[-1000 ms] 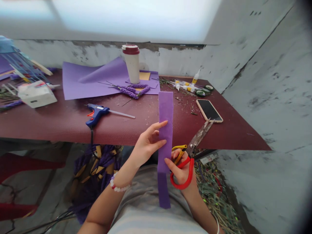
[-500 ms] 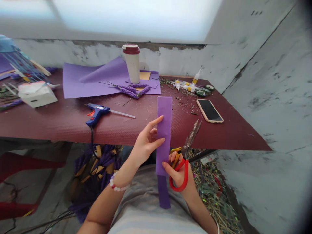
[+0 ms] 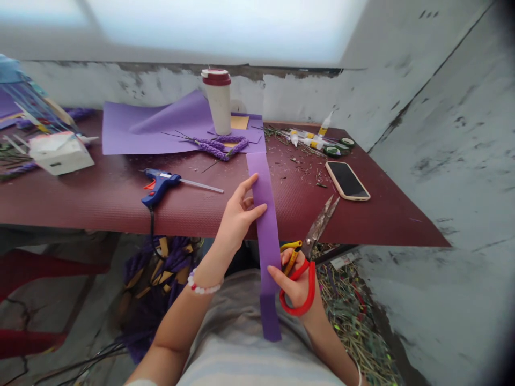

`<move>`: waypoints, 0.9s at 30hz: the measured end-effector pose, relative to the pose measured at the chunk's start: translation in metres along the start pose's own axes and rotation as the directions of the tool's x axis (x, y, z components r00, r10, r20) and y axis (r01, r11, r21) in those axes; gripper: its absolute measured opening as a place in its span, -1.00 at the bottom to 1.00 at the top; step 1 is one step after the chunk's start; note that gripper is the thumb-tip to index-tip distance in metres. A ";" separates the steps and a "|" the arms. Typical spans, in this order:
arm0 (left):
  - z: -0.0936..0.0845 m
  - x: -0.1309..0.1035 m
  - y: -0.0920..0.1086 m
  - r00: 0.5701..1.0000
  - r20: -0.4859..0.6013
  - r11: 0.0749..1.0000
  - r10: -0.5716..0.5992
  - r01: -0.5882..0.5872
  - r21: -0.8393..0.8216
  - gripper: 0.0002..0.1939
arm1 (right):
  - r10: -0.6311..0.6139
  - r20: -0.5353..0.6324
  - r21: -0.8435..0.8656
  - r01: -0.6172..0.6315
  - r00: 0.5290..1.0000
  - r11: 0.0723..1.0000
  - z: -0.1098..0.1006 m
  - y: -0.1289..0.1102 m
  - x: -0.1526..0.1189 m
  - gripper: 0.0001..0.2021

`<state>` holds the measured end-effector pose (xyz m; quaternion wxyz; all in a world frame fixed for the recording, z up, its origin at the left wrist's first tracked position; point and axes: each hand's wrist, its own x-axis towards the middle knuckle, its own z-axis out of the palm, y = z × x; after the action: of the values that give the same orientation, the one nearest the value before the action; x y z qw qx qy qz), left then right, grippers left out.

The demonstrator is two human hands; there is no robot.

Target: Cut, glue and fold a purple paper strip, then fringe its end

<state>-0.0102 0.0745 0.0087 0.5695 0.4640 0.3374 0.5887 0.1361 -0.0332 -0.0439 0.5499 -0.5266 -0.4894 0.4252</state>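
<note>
The maroon table (image 3: 100, 206) runs right across, with a white cup (image 3: 220, 110) standing towards its back, and there's the big purple sheet (image 3: 145, 128) sprawling off to the left of that cup, one fold humped up. Now the purple strip (image 3: 266, 230): it's up in the air nearer the person than the cup and a shade to its right, top end over the table, darker bottom end down against the clothing. Scissors (image 3: 310, 242) next, in front of the cup and well to its right, red and yellow handles, blades pointing away, tips slightly apart! The right hand (image 3: 296, 289) has them by the handles and lays its thumb on the strip too. Left hand (image 3: 234, 220), in front of the cup, pinches the strip higher up, forefinger and thumb on the near face. Blue glue gun (image 3: 159, 187), forward and left of the cup; phone (image 3: 348, 181), forward and well right; and smallest, the green tape rolls (image 3: 332, 151), also right of the cup.
</note>
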 end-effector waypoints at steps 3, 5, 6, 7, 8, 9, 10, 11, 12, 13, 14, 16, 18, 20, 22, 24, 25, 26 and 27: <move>0.002 0.006 0.000 1.000 -0.007 1.000 -0.013 0.013 0.004 -0.25 | -0.017 0.000 -0.002 0.017 1.000 1.000 0.000 -0.003 0.002 -0.73; 0.002 0.007 0.000 1.000 -0.002 1.000 -0.024 0.024 -0.004 -0.25 | -0.009 0.001 -0.006 0.009 1.000 1.000 0.000 -0.005 0.003 -0.73; 0.002 0.007 0.000 1.000 -0.001 1.000 -0.029 0.029 -0.010 -0.25 | 0.000 0.001 -0.010 0.000 1.000 1.000 0.000 -0.006 0.003 -0.73; 0.002 0.007 0.000 0.999 0.001 0.999 -0.034 0.034 -0.014 -0.25 | 0.008 0.000 -0.016 -0.008 1.000 1.000 0.000 -0.006 0.003 -0.72; 0.002 0.007 0.000 0.999 0.003 0.999 -0.037 0.037 -0.015 -0.25 | 0.014 -0.004 -0.022 -0.014 1.000 1.000 0.000 -0.006 0.003 -0.72; 0.001 0.007 0.000 0.999 0.006 0.999 -0.038 0.039 -0.014 -0.26 | 0.018 -0.009 -0.027 -0.018 1.000 0.999 0.000 -0.005 0.002 -0.72; 0.001 0.007 0.000 0.999 0.009 0.999 -0.040 0.040 -0.011 -0.26 | 0.022 -0.016 -0.029 -0.023 1.000 0.999 0.000 -0.005 0.002 -0.72; 0.001 0.007 0.001 0.999 0.011 0.999 -0.041 0.041 -0.005 -0.25 | 0.027 -0.022 -0.030 -0.028 0.999 0.999 0.000 -0.004 0.001 -0.72; 0.001 0.006 0.001 0.999 0.014 0.999 -0.042 0.042 0.002 -0.25 | 0.032 -0.026 -0.031 -0.033 0.999 0.999 0.000 -0.004 0.001 -0.72; 0.001 0.006 0.001 0.999 0.017 0.999 -0.043 0.043 0.010 -0.23 | 0.038 -0.029 -0.031 -0.039 0.999 0.999 0.000 -0.003 0.001 -0.71; 0.001 0.006 0.002 0.999 0.020 0.999 -0.044 0.043 0.017 -0.22 | 0.044 -0.028 -0.032 -0.045 0.999 0.998 0.000 -0.002 0.000 -0.71; 0.002 0.004 0.002 0.998 0.031 0.999 -0.046 0.045 0.030 -0.17 | 0.051 -0.028 -0.034 -0.052 0.998 0.998 0.000 -0.002 0.001 -0.71; 0.002 0.001 0.002 0.998 0.044 0.998 -0.050 0.049 0.031 -0.13 | 0.048 -0.028 -0.031 -0.049 0.998 0.998 0.000 -0.002 0.001 -0.71; 0.000 -0.001 0.001 0.996 0.060 0.998 -0.060 0.059 0.023 -0.08 | 0.033 -0.028 -0.024 -0.034 0.999 0.999 0.000 -0.003 0.002 -0.70; -0.002 -0.004 0.001 0.993 0.089 0.997 -0.074 0.072 0.025 -0.02 | 0.025 -0.022 -0.017 -0.025 0.999 1.000 0.000 -0.004 0.002 -0.70; -0.005 -0.007 0.002 0.990 0.118 0.997 -0.077 0.073 0.037 0.04 | 0.029 -0.015 -0.009 -0.029 0.999 1.000 0.000 -0.005 0.002 -0.69; -0.006 -0.008 0.003 0.989 0.130 0.997 -0.072 0.068 0.039 0.06 | 0.036 -0.013 -0.002 -0.036 0.999 0.999 0.001 -0.005 0.002 -0.69; -0.007 -0.009 0.003 0.988 0.141 0.998 -0.063 0.059 0.035 0.08 | 0.043 -0.015 0.009 -0.043 0.999 0.999 0.001 -0.005 0.002 -0.68; -0.008 -0.010 0.004 0.986 0.156 0.998 -0.055 0.052 0.027 0.09 | 0.049 -0.021 0.022 -0.048 0.999 0.999 0.001 -0.004 0.002 -0.68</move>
<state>-0.0196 0.0649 0.0084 0.6045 0.5059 0.3106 0.5311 0.1351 -0.0316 -0.0395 0.5505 -0.5368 -0.4658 0.4380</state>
